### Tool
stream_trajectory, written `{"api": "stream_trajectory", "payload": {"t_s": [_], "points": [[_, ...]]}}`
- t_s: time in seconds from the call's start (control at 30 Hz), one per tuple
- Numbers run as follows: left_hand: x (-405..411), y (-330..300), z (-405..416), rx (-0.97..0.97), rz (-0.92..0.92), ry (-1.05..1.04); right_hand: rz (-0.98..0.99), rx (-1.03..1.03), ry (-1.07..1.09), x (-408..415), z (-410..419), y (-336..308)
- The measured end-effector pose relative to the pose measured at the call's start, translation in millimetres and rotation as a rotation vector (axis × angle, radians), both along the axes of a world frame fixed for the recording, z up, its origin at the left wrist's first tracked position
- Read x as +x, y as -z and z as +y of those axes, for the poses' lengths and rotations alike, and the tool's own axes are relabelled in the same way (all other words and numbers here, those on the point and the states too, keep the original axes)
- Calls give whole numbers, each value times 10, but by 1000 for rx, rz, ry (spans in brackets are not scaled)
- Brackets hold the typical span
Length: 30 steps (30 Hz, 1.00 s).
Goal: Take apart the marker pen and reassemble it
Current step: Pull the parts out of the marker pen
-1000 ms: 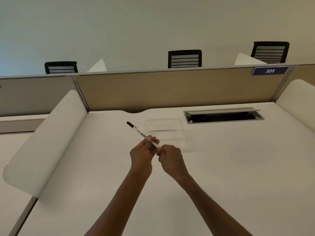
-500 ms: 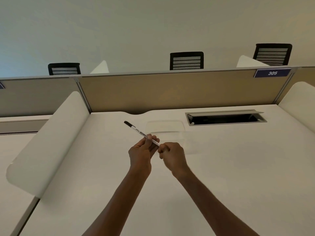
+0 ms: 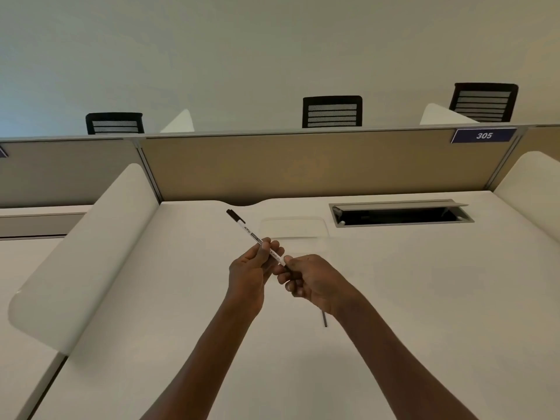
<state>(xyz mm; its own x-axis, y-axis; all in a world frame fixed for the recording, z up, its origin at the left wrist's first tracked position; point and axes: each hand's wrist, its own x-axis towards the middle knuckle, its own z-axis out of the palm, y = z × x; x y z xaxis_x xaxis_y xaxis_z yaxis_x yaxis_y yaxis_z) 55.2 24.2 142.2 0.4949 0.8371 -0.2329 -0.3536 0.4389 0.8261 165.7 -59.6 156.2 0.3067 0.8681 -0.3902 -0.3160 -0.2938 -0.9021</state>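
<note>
The marker pen (image 3: 247,230) is a slim white barrel with black print and a black far tip, held slanting up to the left above the white desk (image 3: 424,298). My left hand (image 3: 248,274) grips the barrel at its middle. My right hand (image 3: 315,283) pinches the pen's near black end, its fingers curled around it. A thin dark rod (image 3: 324,319) pokes out below my right hand; I cannot tell whether it is held or lies on the desk. The pen's near end is hidden inside my right fingers.
A clear shallow tray (image 3: 294,227) lies on the desk just beyond my hands. An open cable hatch (image 3: 400,213) sits at the back right. White curved dividers stand at the left (image 3: 81,256) and right (image 3: 533,183), with a tan partition (image 3: 303,171) behind.
My right hand has closed on the pen's near black end and shifted slightly right. A thin dark rod now shows beneath it. My left hand keeps its grip.
</note>
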Motion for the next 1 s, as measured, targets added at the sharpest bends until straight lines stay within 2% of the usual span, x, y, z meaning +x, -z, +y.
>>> {"api": "stream_trajectory", "payload": {"t_s": [0.13, 0.2, 0.23, 0.27, 0.37, 0.4, 0.43, 0.5, 0.57, 0.6, 0.7, 0.73, 0.8, 0.87, 0.9, 0.93, 0.97, 1.0], "points": [[-5, 20, 0, -20, -50, 3, 258, -52, -2, -23, -10, -17], [6, 32, -26, -37, -42, -31, 210, -40, 94, -71, 26, 15], [20, 36, -45, -43, -25, -55, 56, -35, 147, -109, 48, 42], [35, 39, -67, -53, -7, -84, -191, -36, 190, -146, 63, 60], [82, 32, -109, -117, 37, -162, -1204, 29, 252, -220, 87, 189], [93, 27, -113, -132, 51, -177, -1430, 71, 249, -246, 72, 229], [102, 22, -109, -142, 64, -185, -1573, 110, 240, -256, 57, 267], [107, 21, -90, -156, 80, -174, -1694, 147, 225, -236, 47, 340], [92, 29, -48, -154, 88, -136, -1535, 84, 203, -216, 56, 329], [75, 33, -24, -138, 93, -112, -1339, 29, 146, -201, 68, 282], [14, 33, 36, -67, 75, -26, -506, -29, 77, -113, 84, 86], [2, 22, 48, -42, 58, 6, -313, -34, 59, -68, 71, 30], [-1, -9, 65, -5, 26, 46, -65, -63, 2, 15, 42, -48], [14, -33, 65, 1, 2, 48, 97, -86, -3, 49, 21, -68], [25, -44, 54, 0, 3, 36, 117, -78, 26, 48, 33, -63], [39, -52, 38, 1, 16, 15, 64, -64, 67, 34, 55, -47], [56, -60, 17, 0, 39, -14, -78, -52, 110, 3, 79, -19], [74, -68, -6, -5, 62, -46, -302, -49, 155, -32, 100, 14]]}}
